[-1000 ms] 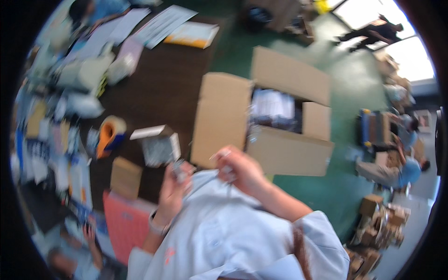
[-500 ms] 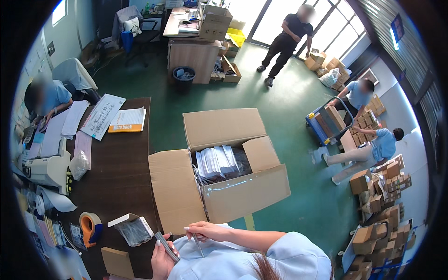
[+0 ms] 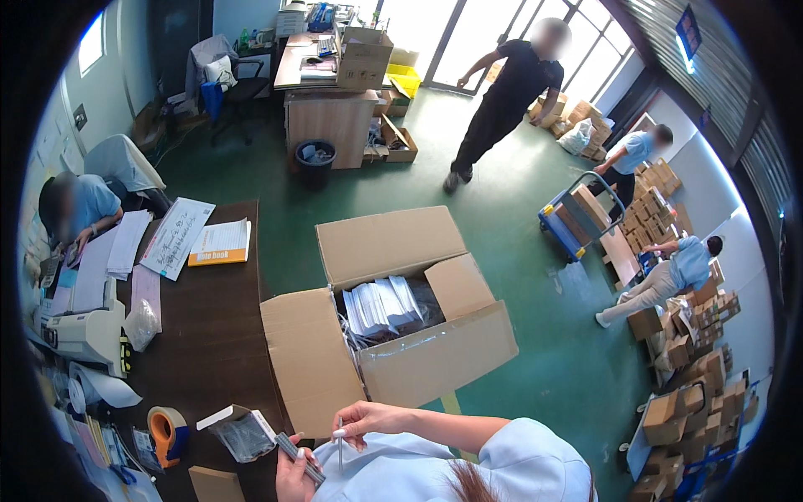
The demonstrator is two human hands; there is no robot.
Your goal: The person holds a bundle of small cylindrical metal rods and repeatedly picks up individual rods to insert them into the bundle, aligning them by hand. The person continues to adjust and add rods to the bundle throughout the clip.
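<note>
My left hand (image 3: 291, 475) is closed around a small bundle of thin grey metallic rods (image 3: 303, 458), low over the edge of the dark table. Just to its right, my right hand (image 3: 361, 420) pinches a single slim silvery rod (image 3: 340, 450), which hangs nearly upright in front of my light-blue shirt. The rods' exact kind is too small to make out. Beside the bundle, on the table, lies an opened little white box (image 3: 237, 432) with clear plastic wrapping and dark contents inside.
A large open carton (image 3: 443, 364) holding stacked white paper packets stands ahead. On the dark table (image 3: 201, 335) are a tape dispenser (image 3: 170, 435), a notebook (image 3: 219, 244) and a printer (image 3: 84, 326). Several people are nearby; one in black (image 3: 510, 92) walks, another handles a blue trolley (image 3: 577, 222).
My right hand has shifted slightly, and its rod has swung from slanted to nearly upright. The person in black has come nearer. The two people by the trolley have moved apart.
</note>
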